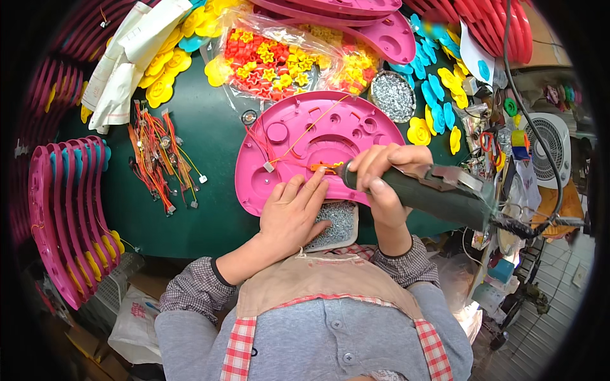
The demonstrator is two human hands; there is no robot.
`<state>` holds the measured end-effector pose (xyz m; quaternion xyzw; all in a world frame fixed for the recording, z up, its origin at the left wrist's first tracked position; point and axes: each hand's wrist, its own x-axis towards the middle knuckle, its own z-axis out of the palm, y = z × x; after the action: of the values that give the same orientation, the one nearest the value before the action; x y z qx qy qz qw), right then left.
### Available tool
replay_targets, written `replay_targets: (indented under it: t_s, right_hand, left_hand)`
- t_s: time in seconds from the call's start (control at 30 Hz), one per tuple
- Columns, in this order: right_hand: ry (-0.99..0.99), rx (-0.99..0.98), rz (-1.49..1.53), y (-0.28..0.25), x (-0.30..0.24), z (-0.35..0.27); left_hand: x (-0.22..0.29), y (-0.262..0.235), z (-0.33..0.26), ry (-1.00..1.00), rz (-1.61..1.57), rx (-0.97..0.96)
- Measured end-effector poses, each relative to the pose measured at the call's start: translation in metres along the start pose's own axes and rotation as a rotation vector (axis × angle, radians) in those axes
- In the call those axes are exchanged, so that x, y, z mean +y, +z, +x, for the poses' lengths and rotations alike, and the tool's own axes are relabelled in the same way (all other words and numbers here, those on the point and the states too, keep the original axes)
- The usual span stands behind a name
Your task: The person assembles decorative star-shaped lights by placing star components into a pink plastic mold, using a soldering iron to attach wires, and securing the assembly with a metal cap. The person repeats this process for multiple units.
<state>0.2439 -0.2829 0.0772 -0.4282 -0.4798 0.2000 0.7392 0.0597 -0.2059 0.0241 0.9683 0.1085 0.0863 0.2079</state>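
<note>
Shell (298, 136) lies centre; wire bundle (159, 155) to its left; screw tray (335, 225) before it; bagged pieces (270, 57) behind.

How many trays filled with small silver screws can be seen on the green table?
2. One oval tray of screws lies above the pink plastic shell, near the blue pieces. One pale tray of screws lies under the left hand. Others may be hidden by clutter.
</note>
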Motion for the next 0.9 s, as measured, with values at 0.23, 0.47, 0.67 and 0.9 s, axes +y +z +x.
replay_targets:
  t_s: [0.23,0.47,0.67,0.9]
  right_hand:
    - [0.043,-0.024,0.012,0.009,0.026,-0.004]
    - [0.029,-0.088,0.021,0.011,0.037,-0.008]
    - [0.067,0.098,0.082,-0.001,0.023,-0.006]
    - [-0.069,0.185,-0.002,-0.035,-0.028,-0.023]
  left_hand:
    - [-0.003,0.002,-0.001,0.011,-0.032,0.030]
    - [-0.002,0.001,0.000,0.003,-0.054,0.012]
    - [-0.015,-0.015,-0.003,0.013,-0.295,0.130]
    - [-0.144,-0.064,0.046,0.071,-0.033,0.441]
